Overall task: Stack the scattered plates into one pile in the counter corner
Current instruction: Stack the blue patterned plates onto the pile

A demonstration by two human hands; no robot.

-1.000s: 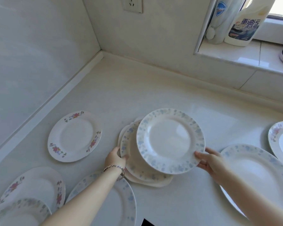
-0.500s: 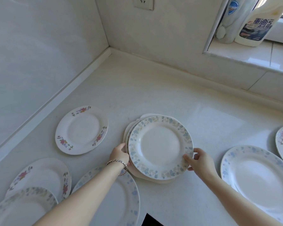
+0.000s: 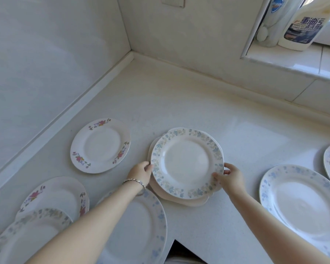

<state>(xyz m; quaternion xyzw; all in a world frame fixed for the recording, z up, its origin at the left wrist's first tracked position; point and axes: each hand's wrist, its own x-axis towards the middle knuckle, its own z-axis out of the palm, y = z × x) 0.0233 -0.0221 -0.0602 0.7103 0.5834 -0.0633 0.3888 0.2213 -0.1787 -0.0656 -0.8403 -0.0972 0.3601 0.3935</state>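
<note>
Blue-rimmed plate (image 3: 187, 163) now sits squarer on the stack (image 3: 189, 201) than before, left hand (image 3: 141, 172) and right hand (image 3: 230, 178) pinching its opposite edges.

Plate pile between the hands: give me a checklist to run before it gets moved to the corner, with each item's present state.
1. Left hand on the pile's left edge: ok, fingers touch the rim.
2. Right hand on the right edge: ok, fingers curl over the top plate.
3. Top plate centred on the pile: ok, roughly; the plain plate under it sticks out at the near side.
4. Fingers under the lowest plate: cannot tell.
5. Counter path to the corner free: ok.
6. Red-flower plate clear of the pile: ok, it lies apart to the left.
</note>
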